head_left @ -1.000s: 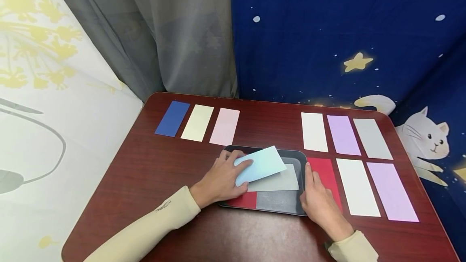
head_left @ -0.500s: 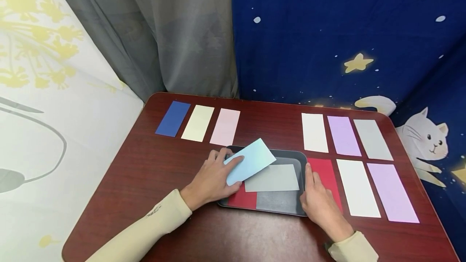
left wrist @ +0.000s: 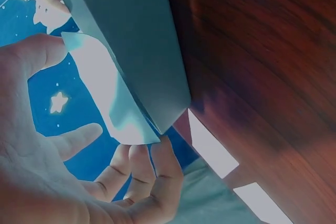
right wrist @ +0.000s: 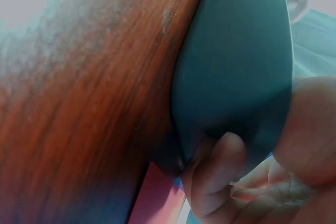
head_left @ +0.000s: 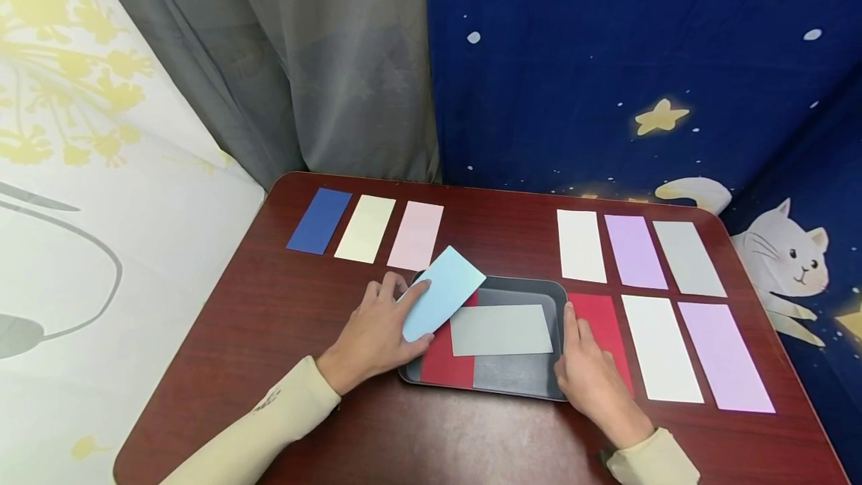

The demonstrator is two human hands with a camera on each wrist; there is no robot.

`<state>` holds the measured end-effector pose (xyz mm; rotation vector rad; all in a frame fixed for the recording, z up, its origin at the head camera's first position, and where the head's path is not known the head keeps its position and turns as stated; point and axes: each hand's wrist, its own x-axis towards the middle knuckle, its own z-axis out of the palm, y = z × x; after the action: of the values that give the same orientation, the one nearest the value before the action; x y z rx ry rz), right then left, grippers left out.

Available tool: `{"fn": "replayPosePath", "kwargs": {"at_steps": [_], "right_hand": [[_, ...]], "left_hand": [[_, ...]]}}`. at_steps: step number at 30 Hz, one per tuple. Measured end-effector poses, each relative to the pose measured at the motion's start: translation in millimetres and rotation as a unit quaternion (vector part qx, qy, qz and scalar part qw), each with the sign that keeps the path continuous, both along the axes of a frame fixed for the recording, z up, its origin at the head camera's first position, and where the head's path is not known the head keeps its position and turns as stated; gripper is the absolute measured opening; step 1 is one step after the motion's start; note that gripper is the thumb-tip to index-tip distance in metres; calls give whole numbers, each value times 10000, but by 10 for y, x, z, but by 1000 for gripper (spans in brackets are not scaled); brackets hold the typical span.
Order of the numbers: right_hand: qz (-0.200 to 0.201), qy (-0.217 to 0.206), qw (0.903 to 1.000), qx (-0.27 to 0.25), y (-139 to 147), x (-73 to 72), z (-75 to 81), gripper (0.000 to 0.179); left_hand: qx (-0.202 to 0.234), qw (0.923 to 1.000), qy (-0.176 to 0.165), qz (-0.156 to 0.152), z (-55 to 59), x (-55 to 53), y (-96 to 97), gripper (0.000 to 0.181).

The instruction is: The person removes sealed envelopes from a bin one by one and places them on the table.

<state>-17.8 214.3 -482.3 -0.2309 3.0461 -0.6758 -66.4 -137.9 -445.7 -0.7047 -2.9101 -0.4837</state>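
Observation:
My left hand pinches a light blue paper card between thumb and fingers, tilted over the left end of a dark grey tray. In the left wrist view this card bows between the thumb and the fingertips, beside the tray's outer wall. Inside the tray, a grey card lies across part of a red card. At the tray's right end my right hand grips the rim. The right wrist view has its curled fingers against the tray's outside wall.
Blue, cream and pink cards lie at the back left of the wooden table. Several more lie to the right, including a red card partly behind my right hand, a white card and a lilac card.
My left hand has drawn the light blue card leftward and turned it more upright, uncovering more of the grey and red cards. The right hand stays on the tray.

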Motion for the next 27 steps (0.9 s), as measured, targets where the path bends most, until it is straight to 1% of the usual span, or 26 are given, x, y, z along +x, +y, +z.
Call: {"fn": "replayPosePath", "kwargs": {"at_steps": [3,7,11,20,27], "right_hand": [[12,15,10000,4,-2,-3,0,89],[26,21,10000,12,0,-2,3,89],[2,-49,10000,3,-1,1,8,89],[9,-51,10000,34,1,-3,12,87],[38,25,10000,35,-1,-7,4,86]], "left_hand": [[46,9999,-18,146,-14,15,-43,82],[121,9992,-161,334,-32,34,-104,82],[176,9984,-262,459,-41,48,-156,82],[177,9970,-250,709,-50,64,-247,82],[302,9954,-244,870,-77,80,-321,79]]}}
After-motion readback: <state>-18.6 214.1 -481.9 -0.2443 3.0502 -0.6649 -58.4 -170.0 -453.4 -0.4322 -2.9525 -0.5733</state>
